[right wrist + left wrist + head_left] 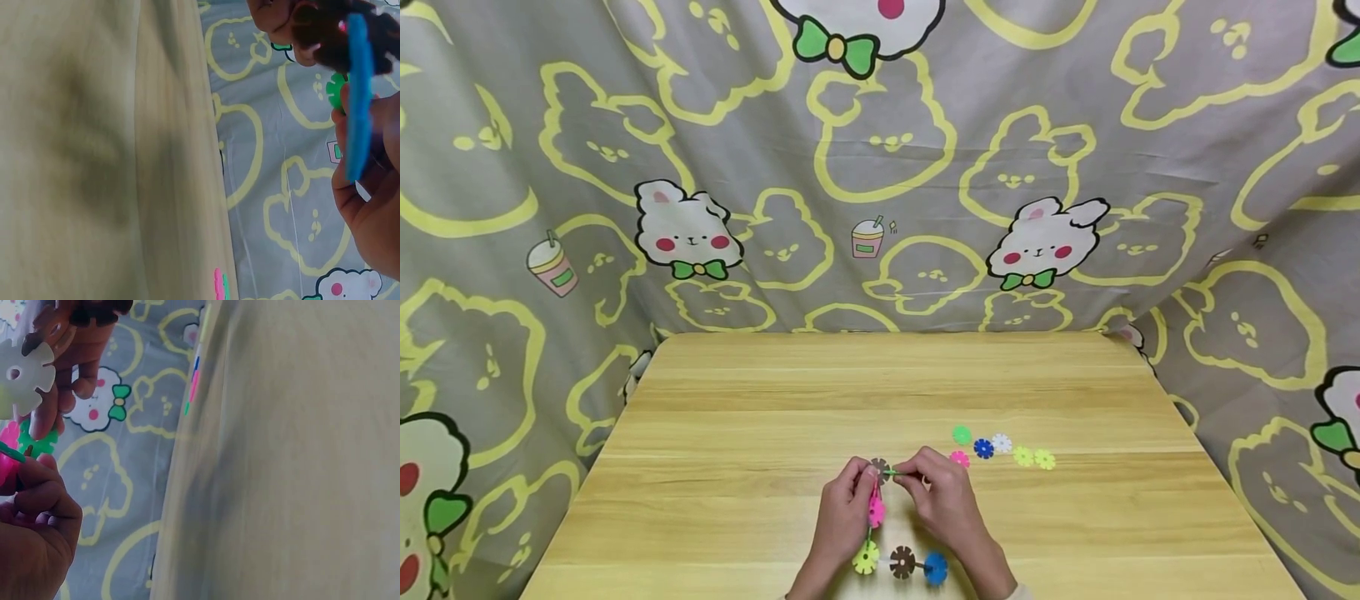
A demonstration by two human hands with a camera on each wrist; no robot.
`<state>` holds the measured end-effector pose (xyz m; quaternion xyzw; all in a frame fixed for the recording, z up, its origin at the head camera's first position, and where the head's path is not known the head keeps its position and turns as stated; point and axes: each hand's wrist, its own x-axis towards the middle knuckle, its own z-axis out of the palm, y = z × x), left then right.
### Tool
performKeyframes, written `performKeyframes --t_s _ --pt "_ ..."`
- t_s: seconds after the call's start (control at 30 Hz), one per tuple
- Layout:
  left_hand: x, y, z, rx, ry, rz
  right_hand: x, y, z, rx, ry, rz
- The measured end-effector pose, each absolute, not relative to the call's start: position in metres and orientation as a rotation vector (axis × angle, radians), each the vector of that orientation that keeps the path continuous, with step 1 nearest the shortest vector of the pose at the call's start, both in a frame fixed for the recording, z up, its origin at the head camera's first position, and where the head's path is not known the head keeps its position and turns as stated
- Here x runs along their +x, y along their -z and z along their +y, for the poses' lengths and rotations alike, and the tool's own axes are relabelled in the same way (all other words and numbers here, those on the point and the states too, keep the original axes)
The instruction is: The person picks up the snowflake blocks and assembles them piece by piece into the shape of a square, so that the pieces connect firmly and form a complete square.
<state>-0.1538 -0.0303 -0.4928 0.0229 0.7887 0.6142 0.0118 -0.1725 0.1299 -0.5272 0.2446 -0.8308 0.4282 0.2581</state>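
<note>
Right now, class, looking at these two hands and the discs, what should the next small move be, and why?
I'd probably press the green disc gently toward the grey-brown disc, lining up their slots. The right hand pinches the green disc edge-on at the other's rim, and the left hand seems to steady the grey-brown disc. Whether they already interlock is hard to tell.

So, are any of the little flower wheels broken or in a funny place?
Nothing stands out. Six loose, colourful, notched plastic discs lie flat on the wood-grain table, with no breaks visible. The held chain of multicoloured, notched plastic discs bends at angles, but its pieces look slotted together.
</note>
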Motion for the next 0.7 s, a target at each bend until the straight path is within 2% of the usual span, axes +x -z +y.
performKeyframes --t_s 0.5,0.7 --pt "-0.155 0.496 -0.033 0.024 -1.944 2.439 -0.171 0.524 0.137 0.662 -1.208 -2.379" --pt "-0.157 0.496 -0.035 -0.001 -2.007 2.401 -0.176 0.525 0.152 0.475 -1.245 -2.480"
